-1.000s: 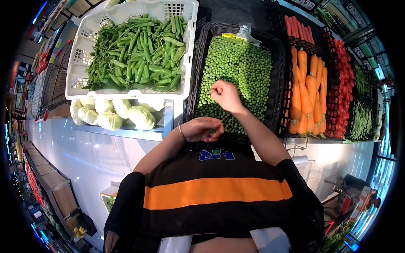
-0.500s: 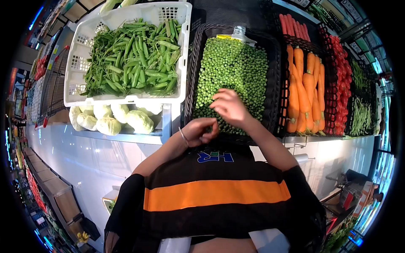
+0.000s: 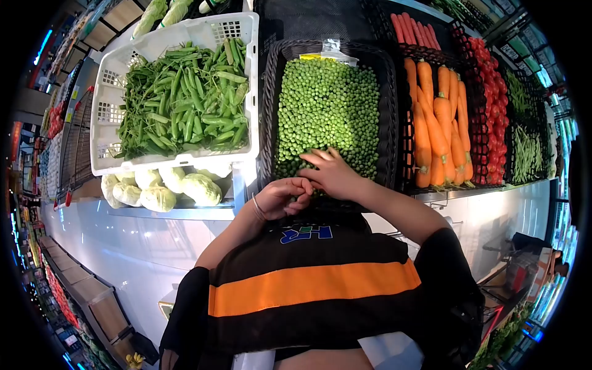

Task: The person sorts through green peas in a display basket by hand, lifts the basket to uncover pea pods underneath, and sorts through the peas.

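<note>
Shelled green peas (image 3: 327, 111) fill a black wicker basket (image 3: 387, 123) in front of me. My right hand (image 3: 333, 174) lies over the near edge of the peas, palm down, its fingers spread. Just left of it, my left hand (image 3: 283, 198) is curled above the basket's near left corner, fingers closed; what they hold, if anything, is too small to name. The two hands are close together at the fingertips. A white crate (image 3: 253, 105) to the left holds green pea pods (image 3: 185, 98).
Pale cabbages (image 3: 158, 198) lie below the white crate. To the right are carrots (image 3: 441, 123), red tomatoes (image 3: 487, 111) and green beans (image 3: 527, 151) in black baskets. A price tag (image 3: 330, 54) stands at the pea basket's far edge. A shopping cart (image 3: 77, 142) is at the left.
My right hand has come down from the middle of the peas toward my left hand, and its fingers have spread. My left hand stays curled. The view has shifted slightly.
</note>
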The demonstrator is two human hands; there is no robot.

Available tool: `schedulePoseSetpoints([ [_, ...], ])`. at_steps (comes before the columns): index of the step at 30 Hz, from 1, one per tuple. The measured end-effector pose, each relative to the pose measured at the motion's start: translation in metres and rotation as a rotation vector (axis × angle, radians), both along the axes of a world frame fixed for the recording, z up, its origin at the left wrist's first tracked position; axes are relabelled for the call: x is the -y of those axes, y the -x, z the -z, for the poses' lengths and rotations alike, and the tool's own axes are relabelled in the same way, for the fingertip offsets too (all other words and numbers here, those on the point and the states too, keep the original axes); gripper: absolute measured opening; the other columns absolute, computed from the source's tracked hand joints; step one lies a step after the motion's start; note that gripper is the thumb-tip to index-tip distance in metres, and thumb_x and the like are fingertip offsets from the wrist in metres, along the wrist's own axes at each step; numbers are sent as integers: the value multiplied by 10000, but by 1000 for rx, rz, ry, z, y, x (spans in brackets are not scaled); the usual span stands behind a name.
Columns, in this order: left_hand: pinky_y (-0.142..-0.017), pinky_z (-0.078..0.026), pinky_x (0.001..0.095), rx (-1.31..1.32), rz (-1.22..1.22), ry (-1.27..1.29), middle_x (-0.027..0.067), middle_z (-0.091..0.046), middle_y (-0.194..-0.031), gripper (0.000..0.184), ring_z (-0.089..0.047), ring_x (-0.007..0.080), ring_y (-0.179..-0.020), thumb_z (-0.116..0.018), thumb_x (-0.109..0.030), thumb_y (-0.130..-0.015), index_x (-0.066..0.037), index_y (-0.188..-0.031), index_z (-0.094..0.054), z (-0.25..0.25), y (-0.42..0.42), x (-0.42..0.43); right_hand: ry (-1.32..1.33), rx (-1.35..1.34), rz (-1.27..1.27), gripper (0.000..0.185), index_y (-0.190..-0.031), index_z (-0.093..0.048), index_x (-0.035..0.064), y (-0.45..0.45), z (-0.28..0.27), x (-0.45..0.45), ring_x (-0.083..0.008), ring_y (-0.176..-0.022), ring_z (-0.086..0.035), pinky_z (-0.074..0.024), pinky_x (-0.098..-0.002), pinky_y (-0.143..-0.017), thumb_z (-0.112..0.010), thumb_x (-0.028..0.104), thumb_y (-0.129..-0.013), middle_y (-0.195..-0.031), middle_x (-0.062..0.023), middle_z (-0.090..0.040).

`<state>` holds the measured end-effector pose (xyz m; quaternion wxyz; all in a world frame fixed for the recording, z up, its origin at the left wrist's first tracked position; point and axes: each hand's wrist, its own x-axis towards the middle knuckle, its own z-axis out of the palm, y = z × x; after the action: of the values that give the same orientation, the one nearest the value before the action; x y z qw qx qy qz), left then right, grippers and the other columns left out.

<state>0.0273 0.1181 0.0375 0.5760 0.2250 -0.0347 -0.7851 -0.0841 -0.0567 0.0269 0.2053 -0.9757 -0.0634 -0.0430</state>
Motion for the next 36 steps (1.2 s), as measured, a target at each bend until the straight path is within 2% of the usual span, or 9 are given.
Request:
schedulePoseSetpoints([
  [3,-446,-288,181,-36,-4,-30,43,-452,-738,89,-382,92,-571,-457,-68,-867,-7,-903,-510,4,0,9,-585,-77,49,263,-1052,-617,89,0,-27,22,-293,-1019,-558,-449,-363,-890,-613,137,-793,-1128,-147,-569],
  [10,-567,-381,207,-65,0,-5,42,-477,-804,120,-424,103,-653,-475,-107,-881,-10,-935,-522,15,0,20,15,98,543,160,-975,-636,92,-63,0,66,-242,-963,-544,-377,-408,-845,-589,154,-834,-959,-73,-615],
  [18,-624,-428,247,-88,-123,7,47,-521,-884,253,-472,141,-716,-461,-223,-929,-20,-1064,-528,23,0,13,81,-5,493,89,-859,-585,82,-70,-1,63,-245,-872,-556,-362,-424,-817,-609,157,-817,-839,-67,-592],
  [21,-624,-435,248,-63,-178,-98,46,-535,-903,296,-481,150,-721,-435,-274,-949,-33,-1093,-529,5,0,19,-371,96,351,69,-831,-559,60,-51,-20,42,-263,-752,-581,-462,-392,-703,-596,100,-789,-760,-84,-591],
  [23,-618,-436,242,-41,-225,-194,45,-540,-910,316,-484,152,-723,-422,-300,-956,-41,-1100,-530,5,0,20,-415,-62,177,183,-928,-593,67,-32,-32,20,-269,-871,-572,-459,-373,-772,-627,130,-759,-913,-105,-601],
  [25,-582,-430,223,-51,-264,-127,52,-547,-925,337,-493,154,-738,-410,-342,-959,-50,-1071,-538,17,-2,19,-274,188,86,316,-1059,-604,96,-13,-34,4,-298,-1064,-502,-411,-404,-887,-643,200,-764,-1126,-123,-551],
  [27,-507,-381,184,-31,-285,-216,43,-523,-876,299,-465,119,-690,-414,-325,-960,-56,-996,-539,19,-1,18,-105,112,415,587,-1282,-471,124,3,-30,12,-395,-1284,-265,-256,-552,-1009,-663,342,-773,-1356,-209,-336],
  [30,-429,-270,157,-35,-140,-114,7,-441,-752,216,-343,62,-549,-429,-253,-955,-66,-877,-505,15,-3,16,-133,-153,784,826,-1424,-207,136,11,13,40,-404,-1358,-82,-172,-637,-1018,-645,414,-781,-1470,-198,-123],
  [36,-393,-238,162,45,97,-4,-4,-414,-641,217,-318,58,-482,-424,-246,-961,-62,-896,-519,10,-1,20,-90,-142,638,747,-1395,-286,142,-42,9,12,-373,-1352,-129,-142,-555,-1079,-637,386,-782,-1469,-156,-158],
])
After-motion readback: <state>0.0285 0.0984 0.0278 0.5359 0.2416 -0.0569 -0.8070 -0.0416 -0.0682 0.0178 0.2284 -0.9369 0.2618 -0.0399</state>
